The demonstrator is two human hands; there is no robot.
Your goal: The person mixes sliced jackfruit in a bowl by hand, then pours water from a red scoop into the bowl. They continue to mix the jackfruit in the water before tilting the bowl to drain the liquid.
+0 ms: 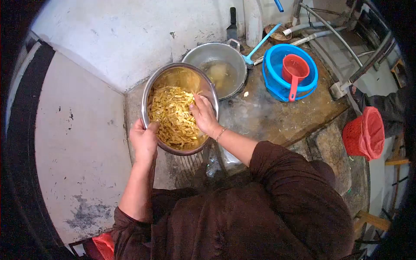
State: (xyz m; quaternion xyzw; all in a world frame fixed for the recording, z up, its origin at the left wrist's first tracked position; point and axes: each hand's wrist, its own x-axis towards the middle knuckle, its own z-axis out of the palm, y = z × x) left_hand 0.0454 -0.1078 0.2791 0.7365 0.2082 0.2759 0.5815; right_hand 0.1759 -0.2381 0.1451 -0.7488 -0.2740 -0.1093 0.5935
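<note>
A shiny metal bowl (173,77) full of yellow strips of food (170,115) is tilted toward me. My left hand (144,139) grips its lower left rim, with the thumb over the edge. Inside the bowl, my right hand (203,113) lies with fingers stretched out against the strips near the right wall. Behind the bowl, partly covered by it, stands a wide grey metal pan (216,54) holding cloudy liquid. A pale lump shows in that liquid, too blurred to name.
Right of the pan stand a blue basin (271,65) with a red dipper (295,67) in it and a blue-handled brush (261,45). A black-handled flat tool (232,26) leans at the wall. Further right are pipes (318,37), a red basket (355,138) and someone's dark trouser leg (383,110).
</note>
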